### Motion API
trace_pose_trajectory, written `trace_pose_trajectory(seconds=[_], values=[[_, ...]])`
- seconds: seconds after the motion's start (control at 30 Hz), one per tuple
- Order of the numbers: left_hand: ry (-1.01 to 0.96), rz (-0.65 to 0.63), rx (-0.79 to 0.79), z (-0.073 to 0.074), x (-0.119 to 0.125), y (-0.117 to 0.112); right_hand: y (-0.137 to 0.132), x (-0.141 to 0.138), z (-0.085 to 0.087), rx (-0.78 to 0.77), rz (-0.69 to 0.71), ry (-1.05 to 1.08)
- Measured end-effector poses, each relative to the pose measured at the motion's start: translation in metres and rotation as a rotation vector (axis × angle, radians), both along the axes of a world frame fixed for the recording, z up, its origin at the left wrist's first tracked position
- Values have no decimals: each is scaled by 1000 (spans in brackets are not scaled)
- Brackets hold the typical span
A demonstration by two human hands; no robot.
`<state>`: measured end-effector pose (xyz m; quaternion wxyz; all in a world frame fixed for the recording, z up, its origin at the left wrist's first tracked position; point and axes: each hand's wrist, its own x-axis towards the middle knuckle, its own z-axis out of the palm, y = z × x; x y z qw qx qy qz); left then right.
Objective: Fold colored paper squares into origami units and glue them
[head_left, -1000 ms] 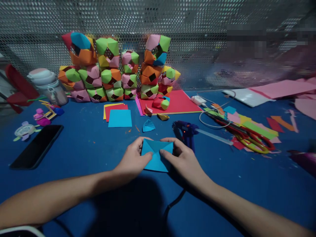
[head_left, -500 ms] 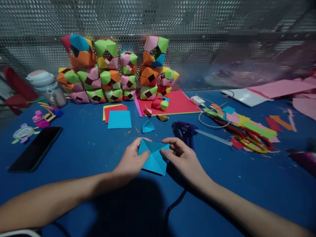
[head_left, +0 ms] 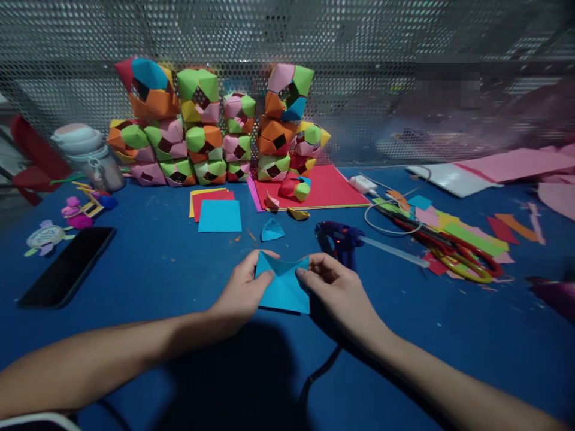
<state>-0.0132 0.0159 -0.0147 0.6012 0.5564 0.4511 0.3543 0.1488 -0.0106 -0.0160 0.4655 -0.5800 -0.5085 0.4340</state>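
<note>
A creased blue sheet of paper (head_left: 284, 293) is held just above the blue table, its top edge sagging in the middle. My left hand (head_left: 245, 286) pinches its upper left side, thumb on the face and fingers behind. On the upper right, my right hand (head_left: 335, 281) grips the sheet between thumb and fingers. Just beyond lies a small folded blue paper piece (head_left: 272, 230). A blue glue gun (head_left: 342, 237) with a clear glue stick is behind my right hand. Flat square papers in blue (head_left: 220, 216), red and yellow overlap farther left.
Stacked folded-paper balls (head_left: 202, 143) stand along the mesh wall (head_left: 359, 90). Red sheets (head_left: 336, 185) bear small folded pieces. Scissors (head_left: 467, 257) lie over paper scraps at the right, near a white cable (head_left: 390, 230). A phone (head_left: 67, 269) and a jar (head_left: 92, 155) are at the left.
The blue sheet has turned slightly, its lower edge now more level, and its top edge dips more. Both hands keep their hold. The view has shifted a little.
</note>
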Motion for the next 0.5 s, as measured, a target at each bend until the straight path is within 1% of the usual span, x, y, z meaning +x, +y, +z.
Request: trace_pose_trajectory(seconds=[0.1,0.2,0.37,0.43,0.5], values=[[36,-14,46,0,0,-2,-1,0,1,4,-16,-24],[33,-34,59,0,1,-3,-2,1,0,23,-19,-45],[-7,-70,41,0,1,-6,-3,2,-2,130,-6,-26],[-35,-56,10,2,2,-6,-4,2,-1,166,3,-32],[-63,-31,-25,5,2,-6,-4,3,0,163,17,-49]])
